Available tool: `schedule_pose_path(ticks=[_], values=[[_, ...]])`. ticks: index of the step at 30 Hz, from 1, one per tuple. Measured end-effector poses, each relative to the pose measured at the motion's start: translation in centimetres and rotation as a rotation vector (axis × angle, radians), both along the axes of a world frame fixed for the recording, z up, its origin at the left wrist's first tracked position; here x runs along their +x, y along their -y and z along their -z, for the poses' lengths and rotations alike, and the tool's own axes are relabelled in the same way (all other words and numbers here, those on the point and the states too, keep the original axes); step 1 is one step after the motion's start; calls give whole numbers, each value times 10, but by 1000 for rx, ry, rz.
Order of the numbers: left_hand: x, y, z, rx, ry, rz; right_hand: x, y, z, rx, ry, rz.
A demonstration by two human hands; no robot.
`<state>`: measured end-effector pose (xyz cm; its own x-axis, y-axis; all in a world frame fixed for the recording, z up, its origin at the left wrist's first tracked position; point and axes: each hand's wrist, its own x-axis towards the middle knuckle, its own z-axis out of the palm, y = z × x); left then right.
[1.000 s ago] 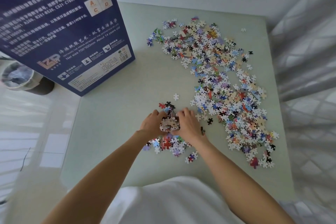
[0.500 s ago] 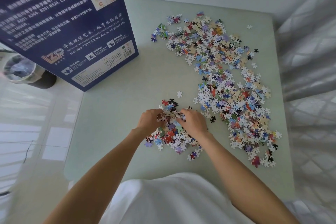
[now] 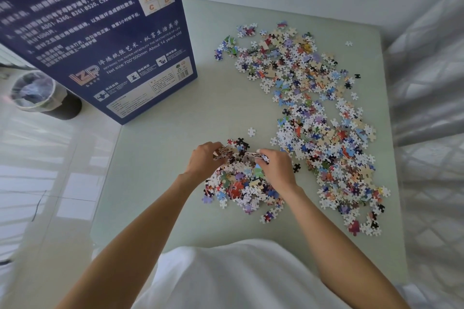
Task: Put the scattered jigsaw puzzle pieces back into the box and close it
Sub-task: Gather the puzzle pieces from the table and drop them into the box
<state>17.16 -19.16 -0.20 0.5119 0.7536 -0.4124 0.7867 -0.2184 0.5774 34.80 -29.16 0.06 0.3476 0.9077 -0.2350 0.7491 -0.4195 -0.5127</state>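
My left hand [image 3: 204,159] and right hand [image 3: 277,168] each curl around a clutch of puzzle pieces [image 3: 241,183] over the small heap on the pale table [image 3: 160,163], the wide scatter [image 3: 324,128] lying to my right, the blue box [image 3: 100,32] upright at far left.

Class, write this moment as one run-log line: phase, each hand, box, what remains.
phase: gathering | left hand: grips pieces | right hand: grips pieces | box: upright on table | remaining: scattered pieces
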Motion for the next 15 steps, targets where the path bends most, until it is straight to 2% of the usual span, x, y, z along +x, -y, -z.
schedule_pose_path(ticks=[9, 15], values=[[-18, -10, -34, 103, 61, -38, 7, -10, -32, 82, 8, -78], [-32, -35, -108, 375, 270, 18, -1, -53, -101, 237, -91, -134]])
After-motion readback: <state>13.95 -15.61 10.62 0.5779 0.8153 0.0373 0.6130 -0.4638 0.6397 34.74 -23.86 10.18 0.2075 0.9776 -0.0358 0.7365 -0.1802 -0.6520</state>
